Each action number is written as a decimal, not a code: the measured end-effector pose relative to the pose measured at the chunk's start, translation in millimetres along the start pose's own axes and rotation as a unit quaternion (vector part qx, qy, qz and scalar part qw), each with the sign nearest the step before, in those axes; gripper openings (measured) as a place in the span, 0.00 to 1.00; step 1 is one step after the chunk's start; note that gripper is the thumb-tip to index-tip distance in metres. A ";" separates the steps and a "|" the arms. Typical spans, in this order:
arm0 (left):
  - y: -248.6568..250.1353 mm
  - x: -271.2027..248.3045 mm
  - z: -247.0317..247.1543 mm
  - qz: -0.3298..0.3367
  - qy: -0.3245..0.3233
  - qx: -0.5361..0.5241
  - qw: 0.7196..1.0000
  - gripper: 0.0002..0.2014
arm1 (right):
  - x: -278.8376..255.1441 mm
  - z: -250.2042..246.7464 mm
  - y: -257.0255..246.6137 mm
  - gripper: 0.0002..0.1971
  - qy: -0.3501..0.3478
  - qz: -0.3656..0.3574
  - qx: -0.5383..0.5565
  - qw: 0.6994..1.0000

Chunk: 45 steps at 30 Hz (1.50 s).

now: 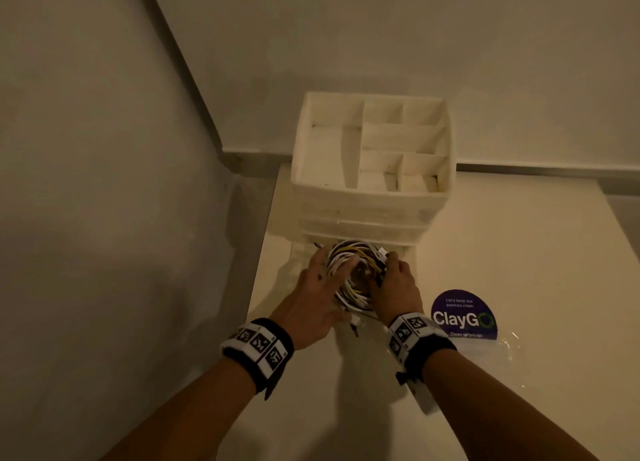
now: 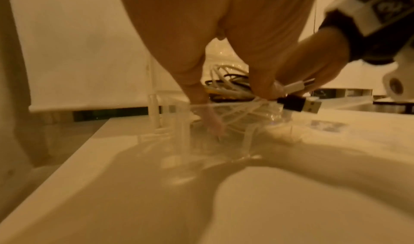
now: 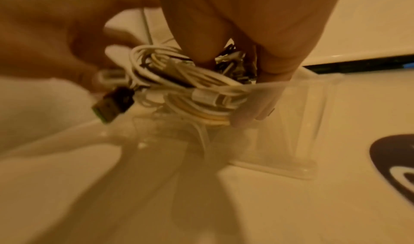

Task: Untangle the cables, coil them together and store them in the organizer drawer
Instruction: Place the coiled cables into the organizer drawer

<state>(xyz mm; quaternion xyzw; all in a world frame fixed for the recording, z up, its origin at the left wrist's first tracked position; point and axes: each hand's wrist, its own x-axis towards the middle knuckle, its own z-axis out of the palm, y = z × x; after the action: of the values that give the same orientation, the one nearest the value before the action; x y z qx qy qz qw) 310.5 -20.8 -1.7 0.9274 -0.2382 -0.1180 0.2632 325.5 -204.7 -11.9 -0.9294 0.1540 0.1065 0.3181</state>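
Two hands are working at a bundle of cables (image 1: pixel 351 273) wound into a ring of white, yellow and black loops. The bundle is sitting in the open bottom drawer (image 1: pixel 301 252) of a white organizer (image 1: pixel 370 197), which is standing on a pale surface (image 1: pixel 519 238) near the wall. The drawer is made of clear plastic and is pulled out toward the person. The left hand (image 1: pixel 311 308) is lying against the left side of the ring, with its fingers (image 1: pixel 320 258) reaching down beside the loops; I cannot tell if its grip is closing on them or only pressing. The right hand (image 1: pixel 394 287) is on the right side of the ring, and its grip is curling around some of the loops, as the right wrist view shows. A black plug (image 2: pixel 300 104) with a silver end is sticking out from the bundle, just beside the right hand's fingers, and a white plug (image 2: pixel 298 85) is sticking out just above it. The top of the organizer is an open tray split into small boxes. Both wrists are wearing black bands with black and white square patterns. A round purple sticker (image 1: pixel 464 313) with the word ClayGo is lying on the surface to the right of the hands.
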 end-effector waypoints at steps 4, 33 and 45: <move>10.0 4.1 10.8 0.088 0.015 0.245 0.965 0.36 | -4.7 9.5 -2.3 0.31 -0.006 0.012 -0.018 1.000; -8.2 31.5 25.3 0.047 0.047 0.130 0.989 0.21 | -20.7 -17.2 29.0 0.59 -0.081 -0.173 0.008 0.982; -0.6 20.2 15.6 0.055 0.097 0.212 0.971 0.34 | -20.3 -10.1 24.9 0.43 -0.050 -0.237 -0.175 0.954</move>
<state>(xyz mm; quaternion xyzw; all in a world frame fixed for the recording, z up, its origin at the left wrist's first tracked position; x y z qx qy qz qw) 322.7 -37.3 -16.9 0.9547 -0.2814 0.0405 0.0883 298.9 -225.2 -12.0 -0.9737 -0.1084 0.0998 0.1736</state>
